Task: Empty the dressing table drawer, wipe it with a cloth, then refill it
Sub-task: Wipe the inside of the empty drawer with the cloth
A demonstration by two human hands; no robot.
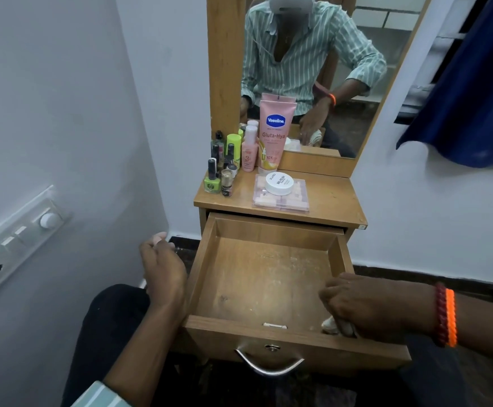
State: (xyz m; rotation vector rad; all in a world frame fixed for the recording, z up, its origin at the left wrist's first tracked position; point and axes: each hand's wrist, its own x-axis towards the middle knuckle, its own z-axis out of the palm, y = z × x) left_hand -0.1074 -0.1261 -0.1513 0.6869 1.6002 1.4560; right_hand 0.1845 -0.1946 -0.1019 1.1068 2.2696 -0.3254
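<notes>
The wooden drawer (pixel 257 277) is pulled out and holds nothing but dust marks on its floor. My right hand (pixel 365 304) is inside its near right corner, shut on a white cloth (pixel 334 326) pressed against the drawer floor. My left hand (pixel 163 265) hovers left of the drawer, fingers loosely curled, holding nothing. On the dressing table top (pixel 333 201) stand a pink Vaseline tube (pixel 274 133), a pink bottle (pixel 249 151), several nail polish bottles (pixel 220 168), and a white jar (pixel 279 183) resting on a clear pink box (pixel 298 201).
A mirror (pixel 312 69) rises behind the table top. A white wall with a switch panel (pixel 16 239) is close on the left. A blue curtain (pixel 474 83) hangs at the upper right. The drawer front has a metal handle (pixel 268 365).
</notes>
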